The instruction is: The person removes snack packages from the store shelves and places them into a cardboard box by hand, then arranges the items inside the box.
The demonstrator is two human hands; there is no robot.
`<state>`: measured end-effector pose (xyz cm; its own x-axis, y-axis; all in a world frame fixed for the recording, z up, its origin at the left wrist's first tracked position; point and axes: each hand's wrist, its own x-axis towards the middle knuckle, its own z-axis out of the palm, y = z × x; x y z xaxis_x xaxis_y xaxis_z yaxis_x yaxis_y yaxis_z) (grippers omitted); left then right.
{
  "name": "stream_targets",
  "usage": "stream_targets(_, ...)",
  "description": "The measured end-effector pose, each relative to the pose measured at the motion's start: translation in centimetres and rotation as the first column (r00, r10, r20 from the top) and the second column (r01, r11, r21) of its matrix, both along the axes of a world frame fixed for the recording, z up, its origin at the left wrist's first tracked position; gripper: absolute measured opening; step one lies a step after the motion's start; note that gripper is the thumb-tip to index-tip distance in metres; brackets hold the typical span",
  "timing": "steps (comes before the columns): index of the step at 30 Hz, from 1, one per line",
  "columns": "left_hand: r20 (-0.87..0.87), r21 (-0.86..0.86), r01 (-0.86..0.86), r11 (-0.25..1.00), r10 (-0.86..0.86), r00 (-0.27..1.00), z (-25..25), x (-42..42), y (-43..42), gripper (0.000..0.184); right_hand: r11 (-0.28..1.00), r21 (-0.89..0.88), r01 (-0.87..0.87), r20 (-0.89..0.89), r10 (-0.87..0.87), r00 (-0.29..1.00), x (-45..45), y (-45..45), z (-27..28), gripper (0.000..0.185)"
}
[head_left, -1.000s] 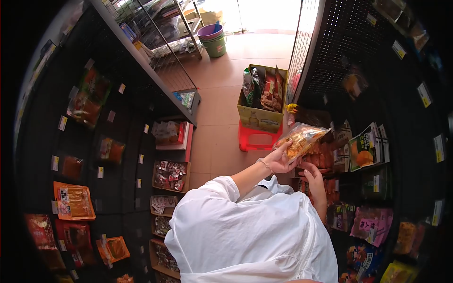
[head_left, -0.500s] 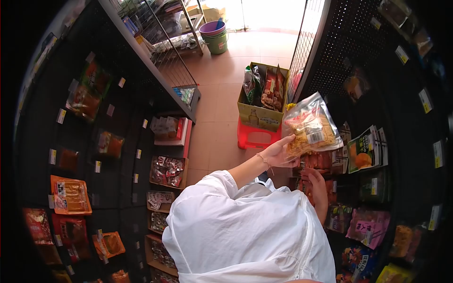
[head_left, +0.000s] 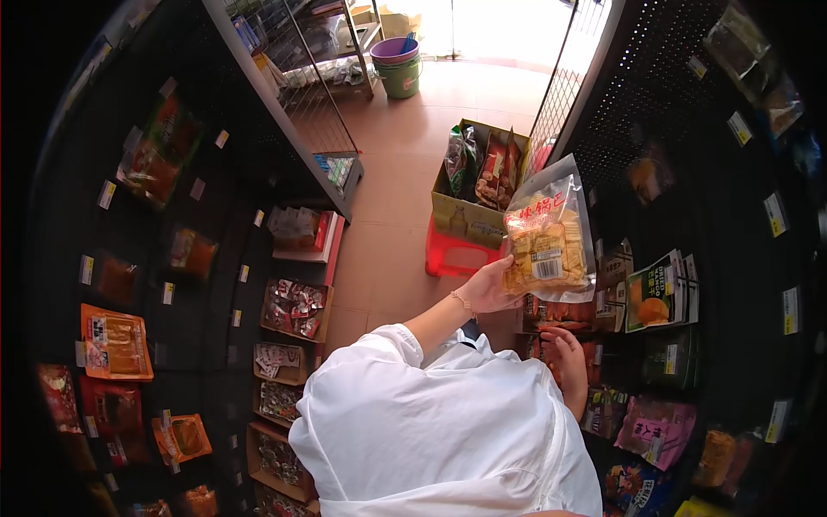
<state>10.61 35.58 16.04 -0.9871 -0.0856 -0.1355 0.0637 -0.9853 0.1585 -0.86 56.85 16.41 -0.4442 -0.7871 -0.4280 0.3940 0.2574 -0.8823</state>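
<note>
My left hand (head_left: 491, 286), a bracelet at its wrist, grips the lower left edge of a clear snack bag (head_left: 551, 246). Yellow-brown crispy pieces, red lettering and a barcode label show through its front. The bag is held upright, in front of the right-hand shelves. Lower and to the right, my right hand (head_left: 567, 358) holds nothing; its fingers are loosely bent and apart. Red snack packets (head_left: 560, 312) lie on the shelf just beyond it. Whether the fingers touch them I cannot tell.
A cardboard box (head_left: 465, 217) of snack bags stands on a red stool (head_left: 457, 258) ahead. Dark shelves with hanging packets and price tags line both sides. Dried mango bags (head_left: 650, 297) hang at right. Stacked buckets (head_left: 398, 73) stand on the tiled floor farther off.
The snack bag has turned more upright, its printed front now facing me, and shifted slightly left with my left hand. My right hand has moved slightly left and down. The view has shifted a little.
</note>
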Motion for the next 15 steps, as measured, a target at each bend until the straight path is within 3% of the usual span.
stream_targets(1,0.005,0.007,-0.009,1.000,0.008,1.000,-1.0,-0.1,-0.5,0.037,1.000,0.012,0.005,-0.005,-0.005,1.000,-0.1,0.0,-0.4,0.025)
stream_targets(3,-0.188,0.168,0.200,0.965,-0.167,0.968,-2.3,-0.6,-2.1,0.037,1.000,0.018,-0.003,0.012,0.002,1.000,-0.3,0.1,-0.8,0.025)
stream_targets(4,-0.187,0.169,0.194,0.966,-0.161,0.969,-2.0,-0.2,-2.0,0.037,1.000,0.017,0.001,0.020,-0.002,1.000,-0.4,0.0,-0.8,0.026)
stream_targets(6,0.027,0.024,0.071,0.997,-0.072,0.997,-0.8,0.2,-1.9,0.041,1.000,0.011,0.011,0.011,-0.011,1.000,-0.6,-0.1,-0.6,0.025)
stream_targets(12,-0.010,0.016,0.183,0.983,-0.183,0.983,0.2,0.5,-3.0,0.044,0.996,-0.045,0.073,0.061,-0.070,0.996,-0.8,0.3,-0.3,0.025)
stream_targets(13,-0.011,0.017,0.182,0.983,-0.182,0.983,0.2,0.4,-3.2,0.044,0.979,-0.116,0.167,0.082,-0.158,0.984,-0.7,0.2,-0.5,0.025)
stream_targets(15,0.198,-0.400,0.179,0.899,-0.106,0.974,0.0,0.4,-3.6,0.041,0.949,-0.182,0.258,0.109,-0.241,0.964,-0.5,-0.1,-0.1,0.026)
